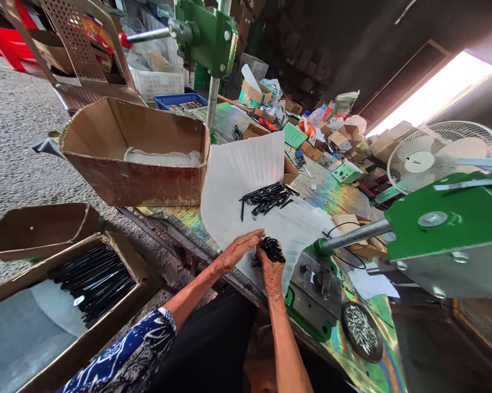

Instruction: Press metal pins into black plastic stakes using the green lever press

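My right hand [272, 273] is wrapped around a bundle of slim black pen-like sticks [273, 250], with their ends pointing up. Beside it, my left hand [241, 249] has its fingers stretched out together, fingertips at the bundle's left side; whether they press on it I cannot tell. Both hands are above a white sheet [241, 164] spread over the bench. Just beyond them on the sheet lies a loose pile of the same black sticks [268, 200]. At lower left, a cardboard box [37, 349] holds many more of these sticks [96, 281], laid side by side on a pale liner.
A green hand press [446, 229] with a metal base stands close to my right, a round dish of small metal pieces [361, 332] beside it. An open carton [135, 180] sits at the bench's left. Farther back are a second green press [207, 38], clutter and a fan [420, 161].
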The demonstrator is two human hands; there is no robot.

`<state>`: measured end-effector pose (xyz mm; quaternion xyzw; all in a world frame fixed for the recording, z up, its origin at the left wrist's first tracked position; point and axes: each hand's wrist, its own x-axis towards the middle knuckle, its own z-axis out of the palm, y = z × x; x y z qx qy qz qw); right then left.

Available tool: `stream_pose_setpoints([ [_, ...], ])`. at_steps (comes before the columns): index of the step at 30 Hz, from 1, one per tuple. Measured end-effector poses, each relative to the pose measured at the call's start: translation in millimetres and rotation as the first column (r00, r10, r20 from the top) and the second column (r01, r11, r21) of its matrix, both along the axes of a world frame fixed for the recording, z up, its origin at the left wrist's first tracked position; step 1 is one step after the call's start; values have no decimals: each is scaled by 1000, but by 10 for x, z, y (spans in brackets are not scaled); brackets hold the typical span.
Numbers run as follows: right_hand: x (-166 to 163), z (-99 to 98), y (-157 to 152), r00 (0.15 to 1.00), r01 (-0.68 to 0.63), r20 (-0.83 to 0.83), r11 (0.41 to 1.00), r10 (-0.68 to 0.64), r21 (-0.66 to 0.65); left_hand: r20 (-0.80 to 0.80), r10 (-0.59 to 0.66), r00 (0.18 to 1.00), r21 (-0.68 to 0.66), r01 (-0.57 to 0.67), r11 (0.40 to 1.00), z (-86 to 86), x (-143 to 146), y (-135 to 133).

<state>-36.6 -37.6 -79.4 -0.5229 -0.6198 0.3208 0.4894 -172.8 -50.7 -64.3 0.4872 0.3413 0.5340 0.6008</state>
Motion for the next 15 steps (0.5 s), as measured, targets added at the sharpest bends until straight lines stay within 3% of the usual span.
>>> stream_pose_setpoints([
  [3,65,-3,-21,1000,-4,-18,1000,4,-15,-76,-50,996,32,52,998,85,109,-93],
  [9,110,44,-74,998,-43,-54,999,42,-14,-182,165,969,186,-130,974,-64,290,-185],
  [15,115,1,-70,997,-40,-72,999,42,21,-445,66,893,264,60,963,-78,264,-109],
])
